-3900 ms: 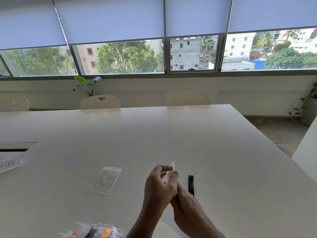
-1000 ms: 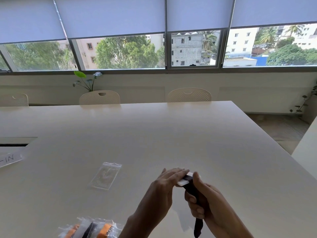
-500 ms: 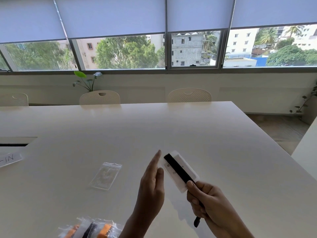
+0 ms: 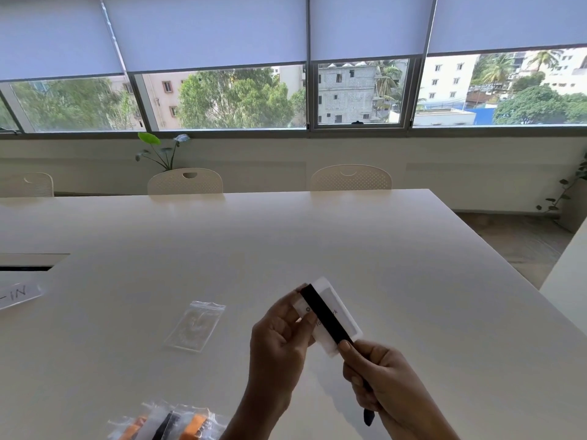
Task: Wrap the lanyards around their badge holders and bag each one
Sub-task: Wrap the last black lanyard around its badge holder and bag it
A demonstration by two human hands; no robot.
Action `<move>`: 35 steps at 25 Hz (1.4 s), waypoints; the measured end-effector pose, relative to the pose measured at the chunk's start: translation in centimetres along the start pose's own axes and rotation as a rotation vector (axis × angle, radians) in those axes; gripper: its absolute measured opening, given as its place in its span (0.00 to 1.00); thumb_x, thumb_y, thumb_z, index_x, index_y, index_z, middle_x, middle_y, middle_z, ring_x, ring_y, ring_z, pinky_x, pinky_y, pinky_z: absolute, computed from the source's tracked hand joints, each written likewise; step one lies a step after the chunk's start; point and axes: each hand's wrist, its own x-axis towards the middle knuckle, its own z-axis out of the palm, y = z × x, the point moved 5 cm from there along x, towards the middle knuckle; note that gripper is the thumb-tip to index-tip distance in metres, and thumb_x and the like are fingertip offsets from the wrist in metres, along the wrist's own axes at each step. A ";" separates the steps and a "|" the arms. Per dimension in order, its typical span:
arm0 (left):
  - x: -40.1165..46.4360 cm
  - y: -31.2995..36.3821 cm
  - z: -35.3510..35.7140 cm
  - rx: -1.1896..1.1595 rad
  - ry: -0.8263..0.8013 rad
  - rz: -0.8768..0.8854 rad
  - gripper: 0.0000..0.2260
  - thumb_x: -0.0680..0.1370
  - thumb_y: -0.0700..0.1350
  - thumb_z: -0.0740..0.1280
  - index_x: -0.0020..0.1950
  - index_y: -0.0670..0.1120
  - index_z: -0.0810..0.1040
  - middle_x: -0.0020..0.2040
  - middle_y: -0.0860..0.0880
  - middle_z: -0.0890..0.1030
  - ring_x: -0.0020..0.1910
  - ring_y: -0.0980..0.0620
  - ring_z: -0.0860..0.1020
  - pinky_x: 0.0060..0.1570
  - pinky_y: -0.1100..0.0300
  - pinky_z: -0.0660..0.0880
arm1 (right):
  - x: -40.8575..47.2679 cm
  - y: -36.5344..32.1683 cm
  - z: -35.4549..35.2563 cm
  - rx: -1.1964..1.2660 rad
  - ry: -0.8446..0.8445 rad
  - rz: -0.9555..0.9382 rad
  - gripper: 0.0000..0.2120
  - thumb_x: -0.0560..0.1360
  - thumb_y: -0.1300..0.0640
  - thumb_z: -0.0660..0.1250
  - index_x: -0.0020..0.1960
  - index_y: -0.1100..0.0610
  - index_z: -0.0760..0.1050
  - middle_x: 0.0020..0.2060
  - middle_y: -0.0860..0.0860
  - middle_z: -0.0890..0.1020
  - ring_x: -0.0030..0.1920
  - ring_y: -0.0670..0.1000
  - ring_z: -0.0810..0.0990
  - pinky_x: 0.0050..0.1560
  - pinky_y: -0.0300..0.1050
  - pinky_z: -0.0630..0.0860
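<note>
A white badge holder (image 4: pixel 341 315) is held tilted above the table, with a black lanyard (image 4: pixel 324 315) running lengthwise across its face. My left hand (image 4: pixel 281 341) pinches the holder's left edge. My right hand (image 4: pixel 378 373) grips the lanyard at the holder's lower corner; the loose lanyard end (image 4: pixel 368 417) dangles below that fist. An empty clear zip bag (image 4: pixel 195 325) lies flat on the table to the left of my hands.
Several bagged badges with orange and black lanyards (image 4: pixel 168 422) lie at the near edge. A label sheet (image 4: pixel 17 293) sits at the far left of the white table (image 4: pixel 286 236). Chairs (image 4: pixel 185 182) stand along the far side.
My left hand, open beside the holder half a second ago, has closed on its left edge. The holder has tipped up slightly; the lanyard strip still lies across it.
</note>
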 end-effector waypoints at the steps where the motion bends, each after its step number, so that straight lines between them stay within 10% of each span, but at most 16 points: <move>1: -0.2 0.5 -0.1 0.096 0.014 0.121 0.21 0.81 0.33 0.74 0.67 0.55 0.84 0.58 0.58 0.90 0.58 0.58 0.88 0.52 0.66 0.84 | 0.0 0.1 0.0 -0.003 0.002 0.007 0.16 0.77 0.49 0.74 0.45 0.64 0.86 0.29 0.53 0.72 0.22 0.48 0.61 0.22 0.37 0.58; 4: -0.8 1.4 0.3 0.377 -0.002 0.452 0.24 0.80 0.30 0.74 0.73 0.48 0.82 0.65 0.63 0.86 0.58 0.68 0.85 0.56 0.72 0.80 | -0.1 0.2 -0.1 0.032 -0.007 0.001 0.16 0.83 0.50 0.70 0.59 0.62 0.88 0.31 0.52 0.73 0.25 0.48 0.62 0.23 0.38 0.58; 8: -1.6 0.3 1.2 0.473 -0.223 0.627 0.27 0.79 0.23 0.68 0.76 0.42 0.79 0.76 0.58 0.79 0.75 0.54 0.79 0.75 0.55 0.76 | -0.4 -0.9 -0.3 0.060 -0.055 -0.096 0.15 0.84 0.55 0.66 0.62 0.61 0.87 0.32 0.53 0.73 0.25 0.47 0.62 0.24 0.38 0.60; 17: -1.8 -0.1 1.5 0.571 -0.306 0.710 0.18 0.89 0.40 0.58 0.77 0.44 0.78 0.79 0.51 0.77 0.79 0.52 0.74 0.78 0.51 0.73 | -1.0 -2.2 -0.2 -0.002 -0.100 -0.249 0.20 0.80 0.48 0.76 0.62 0.64 0.85 0.35 0.56 0.76 0.29 0.50 0.68 0.32 0.41 0.66; 26: -2.6 -0.3 1.4 0.526 -0.267 0.842 0.14 0.87 0.37 0.65 0.72 0.42 0.81 0.74 0.46 0.82 0.75 0.47 0.79 0.74 0.42 0.76 | -0.4 -1.1 0.1 0.042 0.017 -0.240 0.28 0.73 0.39 0.82 0.51 0.65 0.87 0.32 0.56 0.78 0.28 0.49 0.70 0.30 0.39 0.69; 35: -1.1 -0.3 -1.4 0.527 -0.230 0.736 0.21 0.84 0.31 0.67 0.76 0.42 0.78 0.78 0.54 0.78 0.76 0.51 0.78 0.77 0.56 0.74 | 0.0 -0.6 -0.2 -0.096 0.125 -0.268 0.23 0.72 0.39 0.81 0.42 0.61 0.85 0.34 0.63 0.82 0.31 0.55 0.67 0.31 0.42 0.65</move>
